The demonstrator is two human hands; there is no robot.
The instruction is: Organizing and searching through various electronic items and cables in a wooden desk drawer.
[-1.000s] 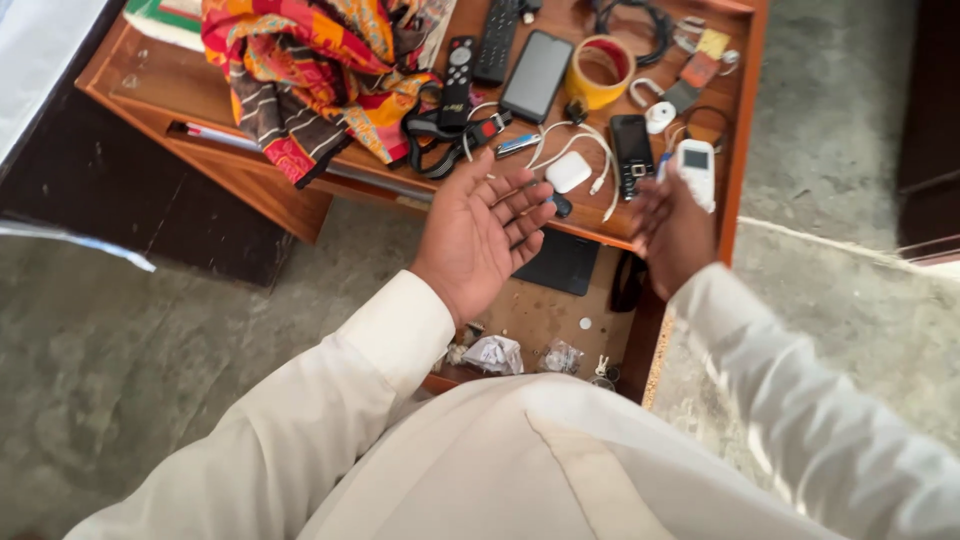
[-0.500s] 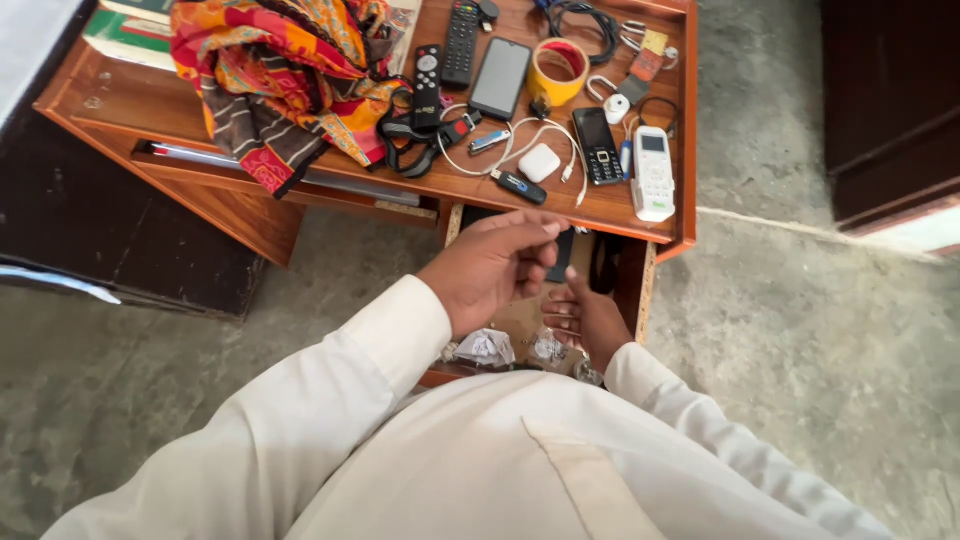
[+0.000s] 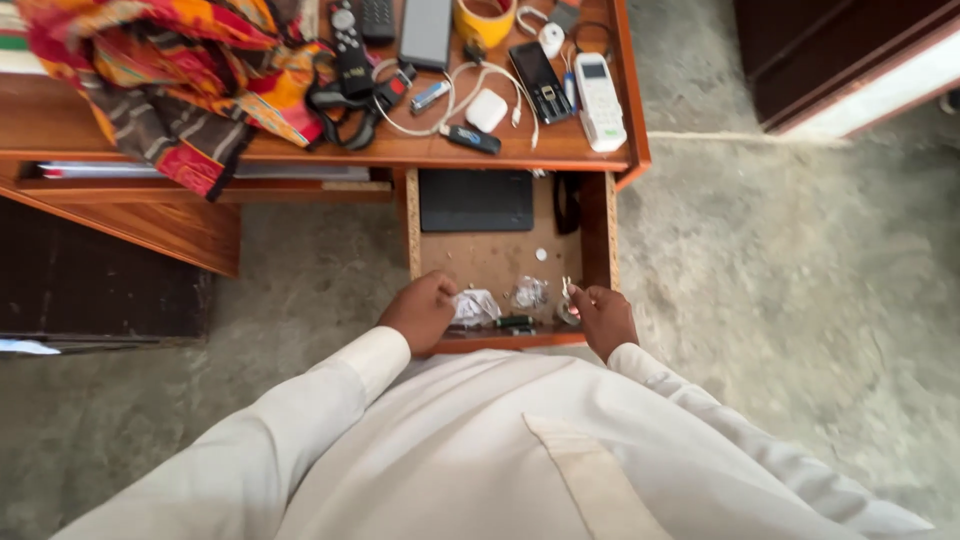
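An open wooden drawer [image 3: 598, 232] sticks out from under the desk [image 3: 560, 156]. My left hand [image 3: 420, 311] curls over the drawer's front left corner, beside a crumpled white paper [image 3: 475, 307]. My right hand [image 3: 604, 317] grips the front right corner, its fingers next to small keys [image 3: 567, 291]. Inside the drawer lie a flat black pad [image 3: 475, 200], a clear plastic wrapper [image 3: 528, 293] and a small coin [image 3: 541, 255]. My white sleeves and shirt fill the lower part of the view.
On the desk top lie a white handset [image 3: 603, 88], a black keypad phone [image 3: 541, 68], a white earbud case [image 3: 487, 110], a black USB stick [image 3: 472, 139], a yellow tape roll [image 3: 484, 20], cables, a remote [image 3: 347, 35] and a colourful cloth [image 3: 150, 60]. Grey concrete floor surrounds the desk.
Both hands came down from the desk top to the drawer's front corners. The view tilted down, and more of the drawer's inside shows.
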